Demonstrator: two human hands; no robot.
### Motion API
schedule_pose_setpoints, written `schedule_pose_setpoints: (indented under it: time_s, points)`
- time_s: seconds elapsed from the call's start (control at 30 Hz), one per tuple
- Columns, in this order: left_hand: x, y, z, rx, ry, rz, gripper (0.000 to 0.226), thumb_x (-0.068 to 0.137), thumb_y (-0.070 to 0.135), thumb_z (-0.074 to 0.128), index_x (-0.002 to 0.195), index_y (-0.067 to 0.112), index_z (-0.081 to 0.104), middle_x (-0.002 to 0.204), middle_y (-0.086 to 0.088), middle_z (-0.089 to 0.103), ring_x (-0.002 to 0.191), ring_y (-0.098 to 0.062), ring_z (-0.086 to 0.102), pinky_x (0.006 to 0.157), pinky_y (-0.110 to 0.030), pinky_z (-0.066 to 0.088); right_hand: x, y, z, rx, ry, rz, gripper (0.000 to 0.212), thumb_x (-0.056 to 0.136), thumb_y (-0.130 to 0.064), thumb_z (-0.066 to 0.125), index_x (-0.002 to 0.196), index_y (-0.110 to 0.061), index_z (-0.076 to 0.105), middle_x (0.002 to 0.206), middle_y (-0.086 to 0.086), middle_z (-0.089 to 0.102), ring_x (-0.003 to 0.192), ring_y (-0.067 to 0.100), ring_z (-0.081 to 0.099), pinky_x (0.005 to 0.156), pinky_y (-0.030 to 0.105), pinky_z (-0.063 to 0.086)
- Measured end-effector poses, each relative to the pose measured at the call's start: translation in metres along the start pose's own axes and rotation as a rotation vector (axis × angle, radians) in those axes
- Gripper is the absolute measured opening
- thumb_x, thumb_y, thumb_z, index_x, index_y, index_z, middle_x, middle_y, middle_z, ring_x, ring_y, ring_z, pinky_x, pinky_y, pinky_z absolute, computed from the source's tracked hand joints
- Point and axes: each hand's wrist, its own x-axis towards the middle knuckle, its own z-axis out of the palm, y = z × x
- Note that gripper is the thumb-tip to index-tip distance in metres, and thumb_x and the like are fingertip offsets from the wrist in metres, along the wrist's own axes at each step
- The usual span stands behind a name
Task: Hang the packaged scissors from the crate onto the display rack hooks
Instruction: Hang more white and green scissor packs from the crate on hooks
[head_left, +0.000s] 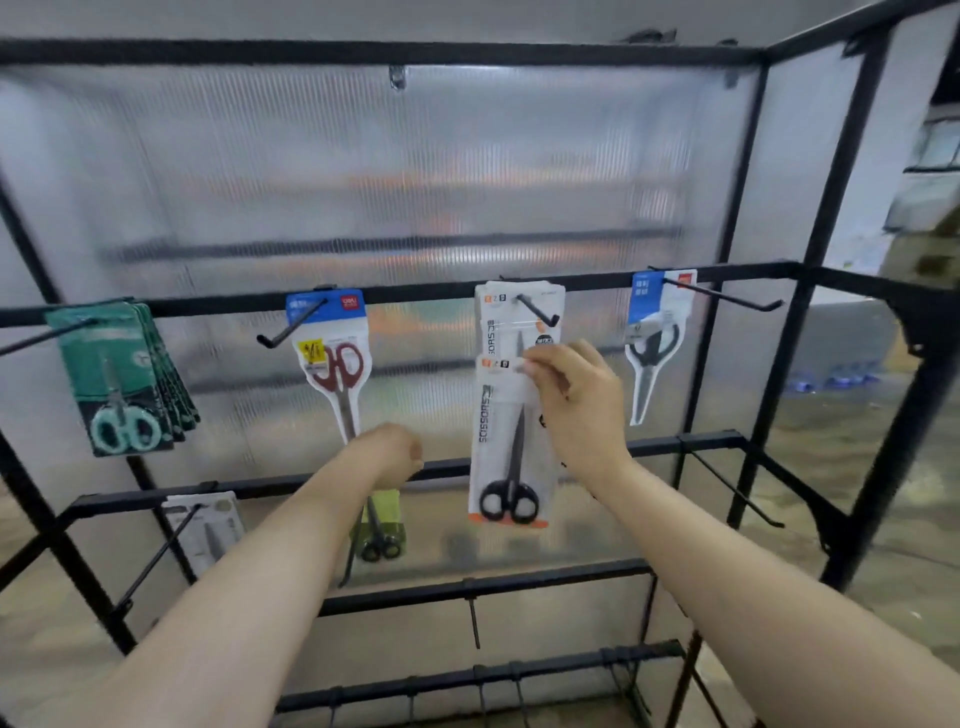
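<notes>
Item, white scissors pack (511, 441): your right grip (576, 400) pinches its top edge; lift its hole onto the hook (537, 307) tip just above, then slide back.

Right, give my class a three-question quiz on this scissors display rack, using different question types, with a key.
1. True or false: the right hand pinches the white card pack of black-handled scissors by its top.
2. What hangs on the leftmost hook of the black metal rail? A stacked teal packs B red-handled scissors C nothing
3. How many hooks on that rail carry packs?
Key: 1 true; 2 A; 3 four.
</notes>
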Motion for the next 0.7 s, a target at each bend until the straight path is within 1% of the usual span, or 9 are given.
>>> schedule_pose_setpoints:
  time_s: [0.07,0.13,0.2,0.27,0.37,0.47,0.5,0.6,0.7]
  points:
    - [0.003,0.009,-0.008,-0.014,0.045,0.023,0.020,0.093,0.021,0.050,0.104,0.012,0.065,0.107,-0.006,0.062,0.096,-0.023,0.058,0.080,-0.031,0.045,0.014,-0.008,-0.009,0.020,0.071,-0.067,0.010,0.090,-0.012,0.060,0.095,-0.009,0.069,0.087,-0.007,0.050,0.075,0.002,0.051,0.072,0.024,0.049]
    - [0.005,0.016,-0.013,-0.031,0.067,0.042,0.017,0.092,0.019,0.051,0.099,0.014,0.066,0.104,-0.006,0.064,0.093,-0.022,0.059,0.082,-0.033,0.047,0.019,-0.013,-0.015,0.015,0.103,-0.126,0.011,0.090,-0.012,0.058,0.094,-0.008,0.068,0.086,-0.005,0.047,0.078,-0.005,0.046,0.072,0.013,0.042]
    - [0.007,0.021,-0.016,-0.051,0.078,0.045,0.018,0.092,0.020,0.051,0.098,0.015,0.066,0.104,-0.005,0.065,0.093,-0.022,0.059,0.086,-0.035,0.049,0.021,-0.016,-0.020,0.034,0.131,-0.140,0.013,0.090,-0.011,0.055,0.094,-0.008,0.067,0.086,-0.004,0.045,0.080,-0.010,0.043,0.071,0.007,0.037]
    - [0.009,0.024,-0.019,-0.069,0.087,0.038,0.019,0.092,0.020,0.050,0.100,0.014,0.067,0.106,-0.005,0.065,0.096,-0.022,0.059,0.089,-0.035,0.048,0.026,-0.018,-0.023,0.061,0.126,-0.112,0.014,0.091,-0.007,0.054,0.096,-0.008,0.067,0.086,-0.007,0.043,0.081,-0.011,0.043,0.072,0.004,0.035]
    - [0.014,0.026,-0.021,-0.087,0.082,0.022,0.022,0.092,0.017,0.050,0.104,0.013,0.068,0.110,-0.006,0.065,0.100,-0.024,0.060,0.089,-0.034,0.047,0.035,-0.015,-0.025,0.054,0.062,-0.079,0.019,0.091,0.001,0.051,0.097,-0.006,0.068,0.085,-0.006,0.042,0.079,-0.006,0.045,0.072,0.004,0.036]
    - [0.016,0.028,-0.021,-0.065,0.073,0.029,0.024,0.092,0.018,0.050,0.108,0.013,0.067,0.114,-0.006,0.064,0.103,-0.024,0.059,0.091,-0.033,0.047,0.040,-0.008,-0.022,0.006,-0.003,-0.090,0.022,0.091,0.005,0.047,0.098,-0.004,0.066,0.089,-0.002,0.045,0.080,0.012,0.051,0.074,0.009,0.039]
    - [0.017,0.028,-0.018,-0.065,0.072,0.027,0.024,0.092,0.018,0.050,0.109,0.013,0.067,0.114,-0.005,0.064,0.103,-0.023,0.059,0.090,-0.032,0.047,0.041,-0.005,-0.020,-0.003,-0.027,-0.093,0.022,0.091,0.005,0.047,0.099,-0.003,0.066,0.091,-0.001,0.045,0.082,0.014,0.052,0.074,0.009,0.040]
    - [0.018,0.031,-0.011,-0.069,0.044,0.018,0.027,0.094,0.018,0.047,0.116,0.014,0.062,0.119,-0.006,0.060,0.105,-0.023,0.057,0.091,-0.031,0.046,0.049,0.003,-0.011,0.009,-0.076,-0.041,0.022,0.090,0.006,0.047,0.100,-0.004,0.064,0.095,-0.001,0.043,0.085,0.010,0.049,0.077,0.008,0.040]
    - [0.019,0.032,-0.005,-0.096,0.006,0.014,0.031,0.096,0.020,0.044,0.125,0.016,0.056,0.127,-0.007,0.054,0.112,-0.024,0.054,0.095,-0.031,0.044,0.061,0.013,0.004,0.045,-0.055,0.044,0.021,0.089,0.006,0.050,0.099,-0.006,0.064,0.095,0.000,0.045,0.082,0.004,0.047,0.077,0.012,0.040]
